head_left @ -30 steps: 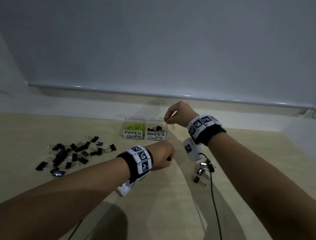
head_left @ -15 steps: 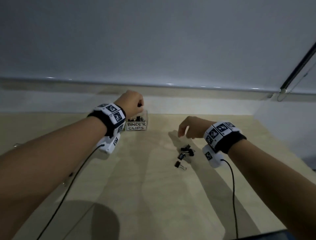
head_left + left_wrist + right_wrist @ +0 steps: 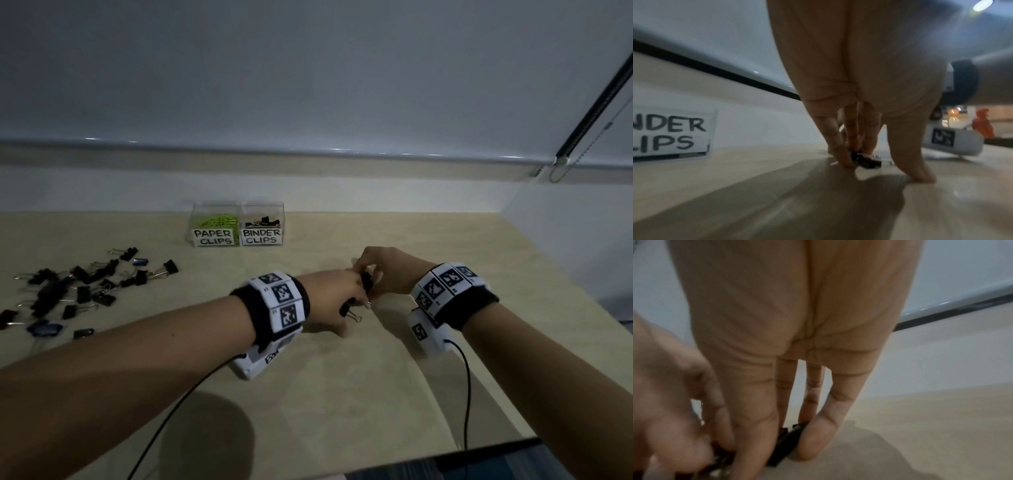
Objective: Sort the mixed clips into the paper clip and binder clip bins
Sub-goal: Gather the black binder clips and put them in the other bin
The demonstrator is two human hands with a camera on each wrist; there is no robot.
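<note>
My two hands meet over a small group of black binder clips (image 3: 368,283) on the wooden table, right of centre. My right hand (image 3: 371,274) pinches one black binder clip (image 3: 787,443) between thumb and fingertips, low on the table. My left hand (image 3: 352,301) reaches down with its fingers curled round another binder clip (image 3: 867,161), and its thumb tip rests on the table just beside it. At the back stand the clear PAPER CLIPS bin (image 3: 214,236) with green clips and the BINDER CLIPS bin (image 3: 262,236) with black ones.
A large scatter of black binder clips (image 3: 78,291) lies at the left of the table. Wrist camera cables trail back toward me. A wall ledge runs behind the bins. A dark edge (image 3: 479,459) shows at the bottom right.
My left hand has come from the binder clips bin down to the small group of clips. My right hand, which hovered over them, now has its fingers on one. The head view swung left.
</note>
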